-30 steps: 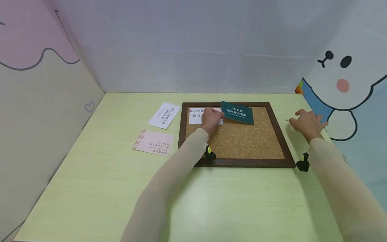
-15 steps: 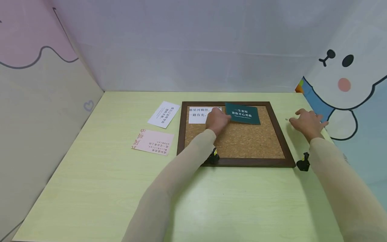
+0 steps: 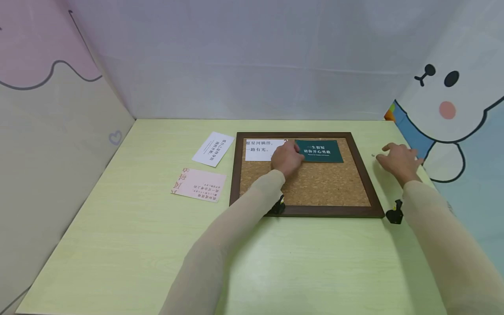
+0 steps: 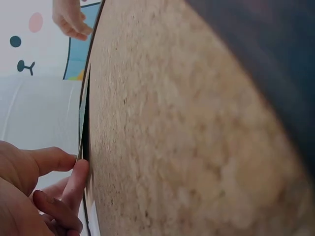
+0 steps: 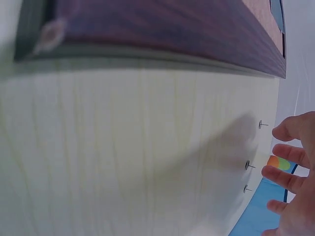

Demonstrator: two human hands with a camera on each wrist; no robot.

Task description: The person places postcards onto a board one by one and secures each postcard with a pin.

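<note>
My left hand pinches the left edge of a dark green card between thumb and finger. That card lies along the upper part of the cork board, right of a white card that my left hand partly covers. Seen edge-on in the left wrist view, the green card stands slightly off the cork near the fingers. My right hand hovers over the table right of the board, fingers spread and holding nothing. Beside it in the right wrist view are three thumbtacks, points up.
Left of the board lie another white card and a pink card. The board's dark wooden frame forms a raised edge. Curtain walls border the table behind and at both sides.
My left hand has moved right with the green card, which has turned level and come down beside the white card, inside the frame. The right hand has hardly moved.
</note>
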